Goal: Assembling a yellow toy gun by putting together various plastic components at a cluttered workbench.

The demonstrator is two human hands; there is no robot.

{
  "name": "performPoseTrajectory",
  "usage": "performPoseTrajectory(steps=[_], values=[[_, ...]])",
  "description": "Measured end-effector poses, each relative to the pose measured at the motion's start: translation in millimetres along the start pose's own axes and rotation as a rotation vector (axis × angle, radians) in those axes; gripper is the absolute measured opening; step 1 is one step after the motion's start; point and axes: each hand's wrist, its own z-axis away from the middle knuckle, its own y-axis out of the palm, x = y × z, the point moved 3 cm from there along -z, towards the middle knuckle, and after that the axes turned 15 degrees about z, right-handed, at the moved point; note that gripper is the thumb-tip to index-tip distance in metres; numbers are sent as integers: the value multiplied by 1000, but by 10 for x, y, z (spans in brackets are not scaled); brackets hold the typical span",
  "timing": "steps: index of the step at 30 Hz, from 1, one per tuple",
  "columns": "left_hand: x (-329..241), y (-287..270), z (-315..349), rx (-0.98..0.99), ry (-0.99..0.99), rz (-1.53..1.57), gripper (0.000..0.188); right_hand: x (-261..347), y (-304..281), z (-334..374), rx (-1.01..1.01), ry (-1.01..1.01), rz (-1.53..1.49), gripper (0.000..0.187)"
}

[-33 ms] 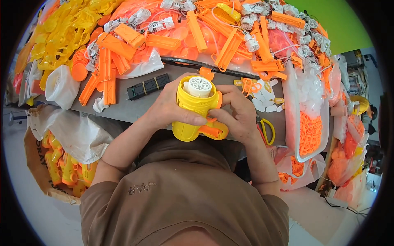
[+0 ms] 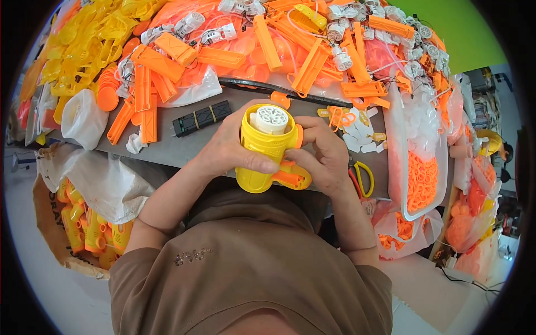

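In front of my chest is a yellow toy bubble gun [image 2: 259, 162], with a white round nozzle [image 2: 272, 119] full of holes sitting in its open top. My left hand [image 2: 229, 146] is wrapped round the body from the left, its thumb across the front. At the right side, my right hand [image 2: 322, 153] grips the toy with bent fingers by a small orange part [image 2: 300, 135] on the rim. The thumb of that hand lies near the handle, which holds an orange strip [image 2: 287, 178]. My right fingertips are partly hidden behind the toy.
A black battery-like block [image 2: 202, 118] lies on the grey table, orange-handled scissors or pliers [image 2: 365, 180] at right. Behind are heaped orange covers [image 2: 310, 67] and white motor units. A clear bin [image 2: 416, 209] holds orange rings; a carton [image 2: 50, 223] at left holds yellow bodies.
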Motion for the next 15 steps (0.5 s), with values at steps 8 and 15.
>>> performPoseTrajectory(steps=[8,15], values=[[149,-70,102,-69,-72,-4,63,-49,133,221,-5,150,-89,16],[167,-47,91,-49,-109,-26,60,22,-8,179,107,193,29,16]])
